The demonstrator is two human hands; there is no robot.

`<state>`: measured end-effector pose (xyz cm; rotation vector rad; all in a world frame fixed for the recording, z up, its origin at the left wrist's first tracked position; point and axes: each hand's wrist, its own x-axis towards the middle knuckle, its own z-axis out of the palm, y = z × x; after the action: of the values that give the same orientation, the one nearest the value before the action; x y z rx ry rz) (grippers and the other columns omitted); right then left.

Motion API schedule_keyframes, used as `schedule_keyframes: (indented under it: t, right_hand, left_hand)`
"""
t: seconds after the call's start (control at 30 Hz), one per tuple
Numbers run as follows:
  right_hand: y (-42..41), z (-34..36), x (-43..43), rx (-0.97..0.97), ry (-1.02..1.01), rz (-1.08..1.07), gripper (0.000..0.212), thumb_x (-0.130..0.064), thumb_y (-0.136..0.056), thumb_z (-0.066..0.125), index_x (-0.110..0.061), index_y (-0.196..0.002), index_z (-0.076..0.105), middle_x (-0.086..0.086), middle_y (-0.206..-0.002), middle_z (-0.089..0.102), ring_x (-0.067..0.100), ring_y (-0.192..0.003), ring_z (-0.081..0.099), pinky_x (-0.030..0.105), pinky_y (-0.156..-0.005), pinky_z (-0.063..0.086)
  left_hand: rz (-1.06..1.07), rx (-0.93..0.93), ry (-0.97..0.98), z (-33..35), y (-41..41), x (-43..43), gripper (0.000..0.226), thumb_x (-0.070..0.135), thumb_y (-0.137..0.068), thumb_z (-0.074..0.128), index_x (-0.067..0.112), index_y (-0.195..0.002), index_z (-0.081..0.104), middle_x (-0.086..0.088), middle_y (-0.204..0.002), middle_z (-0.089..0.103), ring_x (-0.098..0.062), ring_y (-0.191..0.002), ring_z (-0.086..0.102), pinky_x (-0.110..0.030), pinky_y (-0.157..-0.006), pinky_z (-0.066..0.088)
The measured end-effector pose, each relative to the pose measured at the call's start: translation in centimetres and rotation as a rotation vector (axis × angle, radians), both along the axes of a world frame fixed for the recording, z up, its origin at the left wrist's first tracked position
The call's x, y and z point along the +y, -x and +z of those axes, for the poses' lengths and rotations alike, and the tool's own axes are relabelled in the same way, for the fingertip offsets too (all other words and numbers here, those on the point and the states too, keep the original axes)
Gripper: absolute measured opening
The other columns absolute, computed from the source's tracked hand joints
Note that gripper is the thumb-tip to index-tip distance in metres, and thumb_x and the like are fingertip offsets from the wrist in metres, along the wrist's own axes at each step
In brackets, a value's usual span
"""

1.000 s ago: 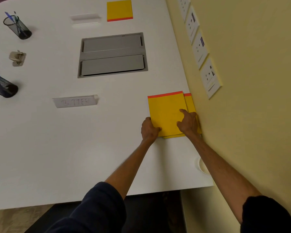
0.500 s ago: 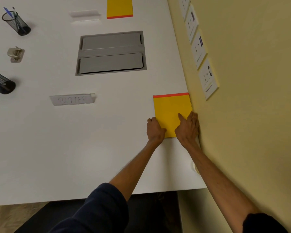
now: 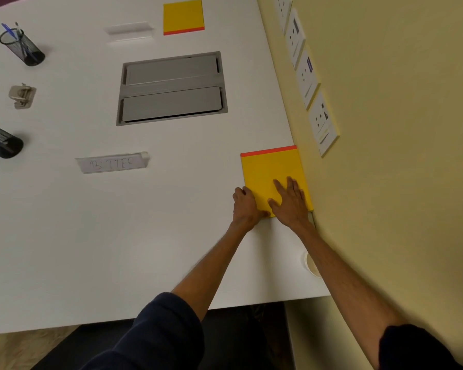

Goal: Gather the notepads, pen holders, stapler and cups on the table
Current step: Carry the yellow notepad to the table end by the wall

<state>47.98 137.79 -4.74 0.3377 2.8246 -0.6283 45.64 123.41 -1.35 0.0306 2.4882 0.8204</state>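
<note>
Right hand (image 3: 289, 201) covered the near part of the yellow notepad (image 3: 270, 169); whether more pads lay under it couldn't be told. Left hand (image 3: 245, 205) hid the pad's near left corner. Cup (image 3: 311, 264) mostly hidden behind the right forearm, only a rim arc showed. Lower pen holder (image 3: 3, 142) cut off by the left edge. Name card (image 3: 112, 163) lettering partly illegible. Stapler (image 3: 22, 96) too small for detail. Wall sockets (image 3: 322, 124) blurred, markings unreadable.

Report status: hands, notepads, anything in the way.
Left hand at near notepad's left edge, right hand flat on top. Pad against wall. Far notepad, pen holders, stapler ungathered. Path clear.
</note>
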Motion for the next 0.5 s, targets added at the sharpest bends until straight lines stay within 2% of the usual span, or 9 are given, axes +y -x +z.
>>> schedule_keyframes:
  t: [0.2,0.3,0.4,0.43,0.5]
  right_hand:
    - [0.2,0.5,0.3,-0.05,0.034,0.0,0.071,-0.043,-0.094,0.055,-0.027,-0.154,0.02,0.012,-0.163,0.006,0.028,-0.151,0.0,0.045,-0.12,0.005]
    - [0.5,0.7,0.5,-0.063,0.045,0.021,0.073,-0.043,-0.094,0.056,-0.027,-0.154,0.018,0.014,-0.163,0.005,0.029,-0.151,0.0,0.046,-0.12,0.007]
    - [0.6,1.1,0.9,-0.098,0.019,0.058,0.076,-0.042,-0.093,0.058,-0.026,-0.155,0.017,0.015,-0.162,0.006,0.03,-0.15,0.002,0.045,-0.121,0.011]
    - [0.7,1.4,1.0,-0.131,0.009,0.065,0.077,-0.041,-0.092,0.06,-0.025,-0.155,0.018,0.015,-0.162,0.007,0.031,-0.15,0.005,0.045,-0.12,0.015]
    - [1.0,2.6,0.8,-0.182,-0.017,0.053,0.078,-0.038,-0.09,0.063,-0.022,-0.154,0.022,0.017,-0.16,0.014,0.034,-0.146,0.016,0.045,-0.113,0.029]
  left_hand:
    - [0.038,-0.001,-0.053,0.0,-0.4,-0.2,0.119,0.036,-0.067,0.089,-0.002,-0.151,0.014,-0.021,-0.142,0.033,-0.034,-0.131,0.036,-0.043,-0.105,0.041]
    - [0.061,0.056,-0.058,-0.4,-1.3,-0.3,0.1,0.033,-0.072,0.086,-0.002,-0.146,0.027,-0.02,-0.135,0.04,-0.033,-0.124,0.041,-0.039,-0.098,0.043]
    - [0.031,0.03,-0.034,0.1,-1.0,-1.1,0.065,0.024,-0.079,0.081,0.0,-0.128,0.046,-0.02,-0.127,0.046,-0.034,-0.114,0.05,-0.034,-0.085,0.045]
    - [0.007,-0.004,-0.025,0.5,-0.7,-1.5,0.058,0.021,-0.08,0.079,0.0,-0.125,0.048,-0.02,-0.126,0.046,-0.035,-0.112,0.052,-0.034,-0.083,0.044]
    - [-0.044,-0.018,-0.006,1.8,-0.6,-2.6,0.06,0.018,-0.082,0.078,0.0,-0.129,0.047,-0.02,-0.13,0.045,-0.035,-0.116,0.052,-0.036,-0.088,0.045]
